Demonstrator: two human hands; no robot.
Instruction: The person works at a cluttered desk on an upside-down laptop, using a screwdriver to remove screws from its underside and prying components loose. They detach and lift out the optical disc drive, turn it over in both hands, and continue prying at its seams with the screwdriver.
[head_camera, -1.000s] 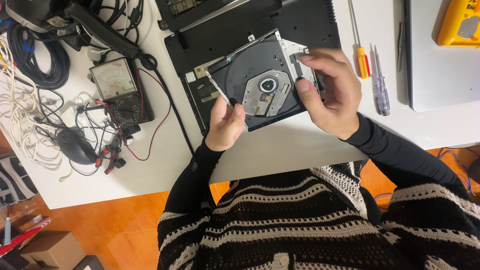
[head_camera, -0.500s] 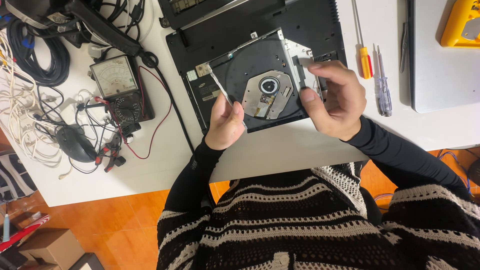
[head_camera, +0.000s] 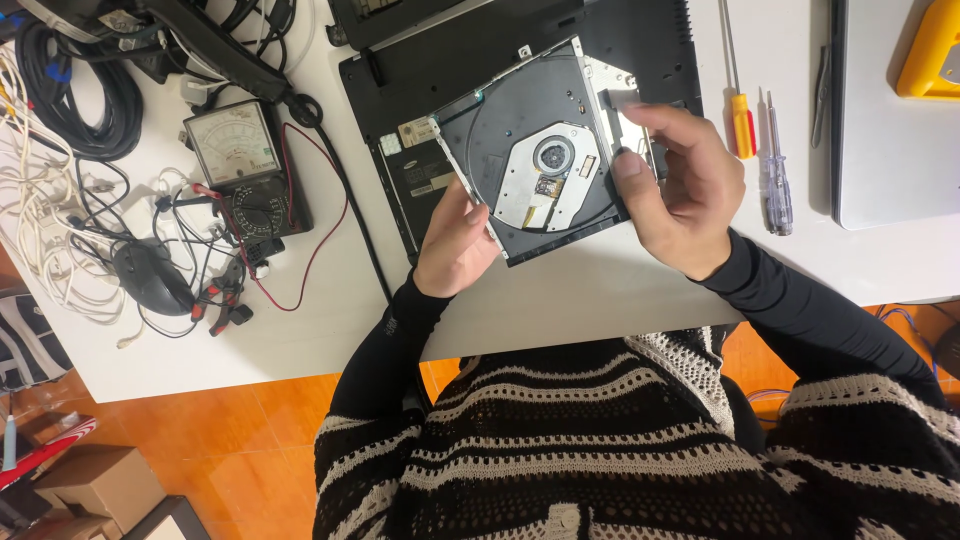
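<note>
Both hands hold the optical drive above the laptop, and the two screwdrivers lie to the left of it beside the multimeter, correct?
Not quite. The head view shows both screwdrivers on the table to the right of the optical drive, away from the multimeter. The rest holds: the left hand and right hand hold the drive above the laptop.

Analog multimeter (head_camera: 243, 165), cable tangle (head_camera: 70, 100), two screwdrivers (head_camera: 742, 120), mouse (head_camera: 152, 278).

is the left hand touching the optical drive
Touching. The head view shows the left hand gripping the near-left edge of the optical drive, fingers against its rim with no gap.
</note>
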